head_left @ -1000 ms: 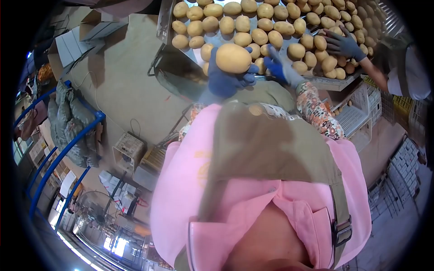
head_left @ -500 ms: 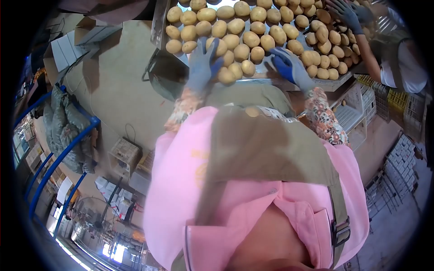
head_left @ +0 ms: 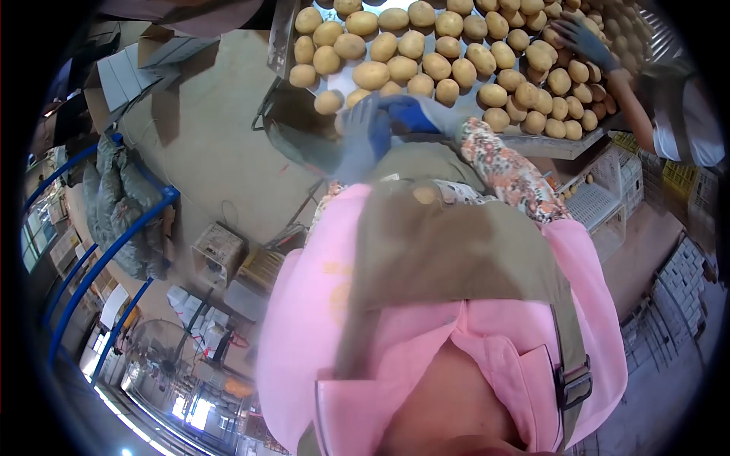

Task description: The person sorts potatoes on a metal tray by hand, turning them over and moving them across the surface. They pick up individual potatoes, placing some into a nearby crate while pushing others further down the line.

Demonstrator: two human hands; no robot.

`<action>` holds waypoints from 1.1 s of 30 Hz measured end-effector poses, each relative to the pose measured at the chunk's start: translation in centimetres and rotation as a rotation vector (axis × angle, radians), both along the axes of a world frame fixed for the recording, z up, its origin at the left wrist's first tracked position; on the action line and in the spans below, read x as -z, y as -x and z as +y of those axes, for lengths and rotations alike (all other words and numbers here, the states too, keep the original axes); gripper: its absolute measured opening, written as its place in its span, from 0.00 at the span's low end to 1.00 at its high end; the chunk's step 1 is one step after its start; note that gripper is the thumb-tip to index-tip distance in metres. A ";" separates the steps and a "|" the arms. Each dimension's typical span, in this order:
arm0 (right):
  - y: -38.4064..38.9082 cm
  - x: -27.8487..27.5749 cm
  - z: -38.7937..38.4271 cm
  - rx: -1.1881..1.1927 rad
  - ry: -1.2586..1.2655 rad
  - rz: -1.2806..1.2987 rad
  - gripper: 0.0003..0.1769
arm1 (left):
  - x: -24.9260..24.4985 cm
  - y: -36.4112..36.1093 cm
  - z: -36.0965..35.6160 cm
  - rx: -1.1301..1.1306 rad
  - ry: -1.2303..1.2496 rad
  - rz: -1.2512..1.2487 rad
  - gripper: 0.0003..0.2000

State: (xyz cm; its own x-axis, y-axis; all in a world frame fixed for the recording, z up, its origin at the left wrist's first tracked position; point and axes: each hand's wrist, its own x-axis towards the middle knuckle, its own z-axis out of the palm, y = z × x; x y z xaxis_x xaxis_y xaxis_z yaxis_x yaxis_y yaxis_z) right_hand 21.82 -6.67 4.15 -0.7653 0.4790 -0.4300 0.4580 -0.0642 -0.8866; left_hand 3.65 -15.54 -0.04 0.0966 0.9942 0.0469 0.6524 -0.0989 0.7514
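Rows of potatoes (head_left: 370, 74) lie on a metal sorting table (head_left: 525, 144). My left hand (head_left: 366, 140), in a grey and blue glove, is at the table's near edge by the front potatoes. Motion smears its fingers, so what it may hold cannot be made out. Close beside it, my right hand (head_left: 418, 115) reaches leftward along the same edge, its gloved fingers stretched out and partly behind the left hand. A single potato (head_left: 328, 102) sits just up and left of my left hand.
A co-worker's gloved hand (head_left: 585, 42) is among the piled potatoes at the right. Crates (head_left: 597, 197) stand under the table's right end. Leftward are a blue-framed rack (head_left: 114, 232) with filled bags, cardboard boxes (head_left: 122, 83) and a plastic crate (head_left: 217, 251).
My right hand has swept left along the near edge to my left hand. My left hand has moved toward my body. Front potatoes between them have shifted or left view. The co-worker's hand moved slightly.
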 end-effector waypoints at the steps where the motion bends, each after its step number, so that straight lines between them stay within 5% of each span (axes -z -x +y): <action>1: -1.0 0.0 0.2 0.182 0.115 0.058 0.23 | -0.3 0.9 -0.3 -0.007 -0.038 0.189 0.22; 3: -3.4 -0.2 0.4 0.542 0.350 0.164 0.27 | -1.0 2.5 -1.1 -0.014 -0.074 0.375 0.22; 5: -6.9 3.6 0.8 0.456 -0.657 -0.073 0.23 | -1.8 4.0 -1.4 -0.084 0.093 0.316 0.22; 7: -9.9 3.6 0.2 0.188 -0.755 -0.412 0.21 | -1.3 4.9 -1.2 -0.121 0.068 0.376 0.22; 10: -7.2 0.5 -2.9 -0.067 -0.797 -0.582 0.19 | -1.3 4.3 1.7 -0.208 -0.230 0.463 0.20; 11: -6.4 4.5 -2.9 0.025 -0.346 -0.401 0.17 | -1.3 3.7 3.2 -0.170 -0.351 0.399 0.20; 12: -4.4 3.0 -4.1 -0.005 -0.501 -0.340 0.18 | -0.9 2.6 5.1 -0.132 -0.304 0.307 0.20; 13: -2.3 3.9 -3.5 -0.005 -0.186 -0.156 0.20 | -0.3 1.7 7.0 -0.094 -0.258 0.220 0.21; 15: 1.3 2.1 -4.5 -0.008 -0.421 -0.449 0.23 | -0.1 -0.9 8.9 -0.059 -0.089 0.132 0.25; 18: -0.2 0.3 -2.0 -0.087 -0.270 -0.116 0.25 | 1.8 -1.3 8.4 -0.031 -0.087 0.324 0.25; 20: -4.2 -4.7 -0.7 0.128 0.067 -0.109 0.23 | 0.8 0.1 7.3 -0.020 -0.070 0.522 0.27; 22: -8.3 -3.4 -1.2 0.860 0.296 0.171 0.20 | 1.1 2.2 5.7 -0.167 0.034 0.216 0.29; 23: -12.2 0.5 0.4 1.170 0.679 0.115 0.24 | 0.1 2.9 4.6 -0.285 0.161 0.069 0.30; 25: -16.3 -0.6 -0.2 0.973 -0.677 -0.324 0.28 | -1.3 4.6 2.7 -0.413 0.152 -0.170 0.29; 26: -18.9 0.9 -0.4 0.886 -0.803 -0.448 0.31 | 3.2 8.0 1.6 -0.451 0.243 0.084 0.28; 27: -20.3 2.8 -0.6 0.793 -0.928 -0.569 0.35 | 4.2 9.2 0.4 -0.464 0.244 0.093 0.28; 28: -19.6 2.7 -2.1 0.653 -0.780 -0.741 0.36 | 4.4 10.0 -0.6 -0.463 0.198 0.139 0.28; 29: -18.0 3.3 -3.6 0.541 -0.977 -0.979 0.33 | 4.6 10.7 -1.2 -0.460 0.148 0.182 0.28; 33: -9.6 0.2 -4.0 0.501 -0.689 -0.675 0.30 | -2.1 5.3 0.3 -0.303 -0.163 0.500 0.25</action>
